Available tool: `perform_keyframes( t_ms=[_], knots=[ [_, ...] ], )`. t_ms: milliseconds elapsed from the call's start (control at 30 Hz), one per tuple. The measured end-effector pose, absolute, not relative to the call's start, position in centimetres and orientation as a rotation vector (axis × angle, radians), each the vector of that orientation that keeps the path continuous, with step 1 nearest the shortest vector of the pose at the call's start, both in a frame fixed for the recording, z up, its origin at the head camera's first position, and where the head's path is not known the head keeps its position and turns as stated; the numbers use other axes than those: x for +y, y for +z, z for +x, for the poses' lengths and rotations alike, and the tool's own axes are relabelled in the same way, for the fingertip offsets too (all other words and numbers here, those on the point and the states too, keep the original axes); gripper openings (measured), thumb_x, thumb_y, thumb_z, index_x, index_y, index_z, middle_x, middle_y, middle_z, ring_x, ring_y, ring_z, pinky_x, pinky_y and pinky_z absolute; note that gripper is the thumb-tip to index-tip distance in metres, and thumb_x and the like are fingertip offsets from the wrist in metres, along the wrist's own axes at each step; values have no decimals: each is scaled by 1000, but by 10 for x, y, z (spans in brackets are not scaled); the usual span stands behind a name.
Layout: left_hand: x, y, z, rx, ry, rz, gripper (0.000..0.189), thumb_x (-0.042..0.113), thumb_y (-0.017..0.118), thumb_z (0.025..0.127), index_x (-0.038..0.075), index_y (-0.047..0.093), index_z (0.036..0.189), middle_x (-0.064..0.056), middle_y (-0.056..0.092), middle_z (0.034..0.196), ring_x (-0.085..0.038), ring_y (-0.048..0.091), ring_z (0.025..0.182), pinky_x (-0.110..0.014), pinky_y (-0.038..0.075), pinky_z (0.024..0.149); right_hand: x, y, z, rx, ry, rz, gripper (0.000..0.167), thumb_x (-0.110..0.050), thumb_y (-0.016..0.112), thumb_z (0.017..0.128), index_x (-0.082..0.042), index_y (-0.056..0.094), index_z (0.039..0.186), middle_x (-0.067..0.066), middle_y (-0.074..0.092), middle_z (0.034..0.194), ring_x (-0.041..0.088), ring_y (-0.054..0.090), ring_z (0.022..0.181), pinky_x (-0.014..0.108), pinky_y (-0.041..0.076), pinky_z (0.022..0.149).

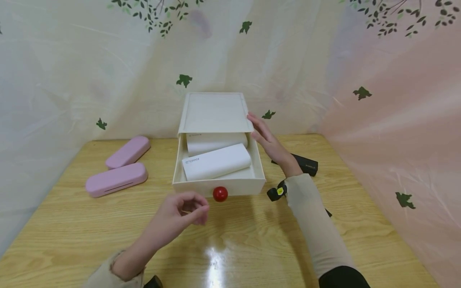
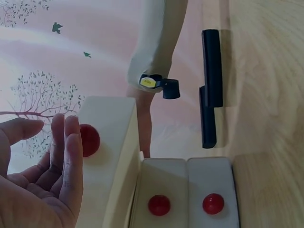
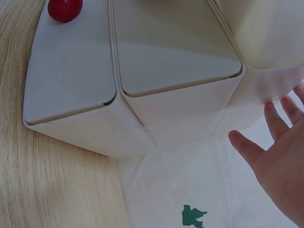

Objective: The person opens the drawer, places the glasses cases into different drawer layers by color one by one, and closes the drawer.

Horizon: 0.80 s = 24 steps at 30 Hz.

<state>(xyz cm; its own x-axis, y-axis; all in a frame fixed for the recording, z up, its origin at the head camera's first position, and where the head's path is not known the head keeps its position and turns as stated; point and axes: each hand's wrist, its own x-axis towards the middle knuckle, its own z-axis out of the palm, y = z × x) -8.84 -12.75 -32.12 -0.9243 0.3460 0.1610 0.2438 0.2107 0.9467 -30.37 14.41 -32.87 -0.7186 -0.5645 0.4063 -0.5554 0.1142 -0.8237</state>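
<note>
A white drawer unit point(image 1: 216, 112) has its top drawer point(image 1: 219, 187) pulled out. Inside the drawer lie two white cases with dark lettering, the front case point(image 1: 217, 162) slanted and the rear case point(image 1: 216, 143) partly under the unit's top. Left of the drawer's red knob point(image 1: 220, 194) is my left hand point(image 1: 180, 214), its fingers loosely bent, holding nothing; the head view shows a small gap from the knob. My right hand point(image 1: 271, 148) rests its extended fingers on the unit's right side. Two lower drawers with red knobs point(image 2: 159, 205) stand closed below.
Two pink cases point(image 1: 127, 152) point(image 1: 117, 179) lie left of the unit on the wooden table point(image 1: 230, 248). To its right lie two dark cases point(image 2: 212, 69) point(image 2: 207, 118), partly hidden by my right arm in the head view. A printed curtain point(image 1: 144, 80) hangs behind and at the sides.
</note>
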Motion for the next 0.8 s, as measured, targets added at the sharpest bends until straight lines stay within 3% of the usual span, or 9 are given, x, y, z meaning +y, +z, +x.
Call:
perform_keyframes(
  t_ms=[400, 667, 800],
  knots=[
    [-116, -337, -94, 2175, 1840, 450, 29, 15, 62, 93, -13, 62, 98, -23, 69, 81, -8, 66, 67, -33, 60, 67, 144, -329, -304, 2340, -1726, -1176, 52, -19, 35, 105, -11, 21, 155, 0, 7, 164, 22, 10, 152, 54, 13, 122],
    [-112, -345, -99, 2014, 1934, 425, 34, 14, 59, 94, -19, 58, 103, 0, 68, 75, -7, 66, 68, -30, 60, 68, 144, -329, -303, 2340, -1722, -1159, 52, -17, 35, 105, -12, 20, 155, 0, 7, 164, 22, 10, 152, 54, 14, 122],
    [-110, -349, -101, 1964, 1978, 403, 37, 15, 58, 96, -21, 56, 105, 5, 67, 73, -7, 66, 68, -26, 59, 68, 144, -329, -303, 2340, -1725, -1167, 52, -17, 34, 105, -11, 20, 155, 1, 7, 164, 23, 10, 152, 54, 13, 122]
  ],
)
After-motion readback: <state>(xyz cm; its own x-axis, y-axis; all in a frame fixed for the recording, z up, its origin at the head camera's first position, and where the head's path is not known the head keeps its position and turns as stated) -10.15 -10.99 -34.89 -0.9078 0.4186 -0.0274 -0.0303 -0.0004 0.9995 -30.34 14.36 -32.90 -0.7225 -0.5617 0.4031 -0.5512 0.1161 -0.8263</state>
